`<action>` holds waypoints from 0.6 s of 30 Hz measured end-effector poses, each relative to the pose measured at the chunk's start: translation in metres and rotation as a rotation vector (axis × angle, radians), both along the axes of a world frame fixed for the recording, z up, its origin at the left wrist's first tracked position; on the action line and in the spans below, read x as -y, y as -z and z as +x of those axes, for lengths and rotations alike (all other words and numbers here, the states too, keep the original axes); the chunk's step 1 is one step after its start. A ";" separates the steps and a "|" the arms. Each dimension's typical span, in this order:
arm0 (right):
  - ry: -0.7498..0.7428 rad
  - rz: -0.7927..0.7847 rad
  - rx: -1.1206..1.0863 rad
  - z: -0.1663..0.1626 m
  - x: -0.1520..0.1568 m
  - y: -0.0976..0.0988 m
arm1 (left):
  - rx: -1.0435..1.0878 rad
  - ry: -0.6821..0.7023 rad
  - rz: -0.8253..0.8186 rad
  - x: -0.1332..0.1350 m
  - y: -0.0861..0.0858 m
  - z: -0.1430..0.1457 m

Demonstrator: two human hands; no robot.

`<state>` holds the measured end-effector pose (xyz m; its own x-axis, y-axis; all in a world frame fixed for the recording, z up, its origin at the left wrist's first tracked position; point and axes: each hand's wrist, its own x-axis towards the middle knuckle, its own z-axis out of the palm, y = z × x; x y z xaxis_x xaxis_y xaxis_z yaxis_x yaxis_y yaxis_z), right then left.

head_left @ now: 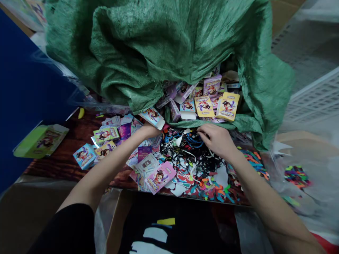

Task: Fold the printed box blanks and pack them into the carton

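We have a big, crumpled green woven sack [169, 42] on a red-brown wood-patterned table [57, 165], its mouth showing small yellow, purple and blue printed cardboard boxes [204, 107]. Before it lies a tangled heap of black, white and blue cords [190, 148]. Our right hand [215, 138] bends over the heap's far edge, thumb and fingertips close together; we cannot tell if they pinch anything. Our left hand [153, 131] is partly hidden under a light-blue cardboard box [153, 117], so we cannot tell its grip.
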<state>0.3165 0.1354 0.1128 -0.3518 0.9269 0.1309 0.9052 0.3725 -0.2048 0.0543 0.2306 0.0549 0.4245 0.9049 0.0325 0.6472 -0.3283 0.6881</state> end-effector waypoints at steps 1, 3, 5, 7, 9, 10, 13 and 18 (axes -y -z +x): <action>0.036 0.080 -0.015 0.003 0.003 0.005 | -0.022 0.017 -0.010 0.009 -0.003 -0.004; 0.075 0.193 -0.015 0.005 0.002 0.020 | -0.066 0.067 -0.032 0.025 -0.013 -0.011; 0.065 0.207 0.024 0.006 -0.007 0.039 | -0.081 0.173 -0.075 0.034 -0.023 -0.017; 0.039 0.144 0.071 0.004 -0.024 0.058 | 0.009 0.263 -0.178 0.032 -0.030 -0.019; 0.024 0.066 0.092 0.002 -0.046 0.071 | 0.164 0.255 -0.301 0.019 -0.030 -0.018; 0.023 0.033 0.094 0.001 -0.057 0.074 | 0.237 0.205 -0.346 0.010 -0.027 -0.016; 0.028 -0.028 0.100 -0.001 -0.081 0.075 | 0.344 -0.041 -0.354 -0.016 -0.012 -0.011; -0.014 -0.053 0.077 0.000 -0.070 0.064 | 0.359 -0.078 -0.341 -0.013 0.000 -0.015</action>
<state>0.3162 0.2058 0.0487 -0.3717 0.9268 0.0540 0.9139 0.3756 -0.1541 0.0392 0.2435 0.0548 0.3712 0.9181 -0.1387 0.3634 -0.0062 0.9316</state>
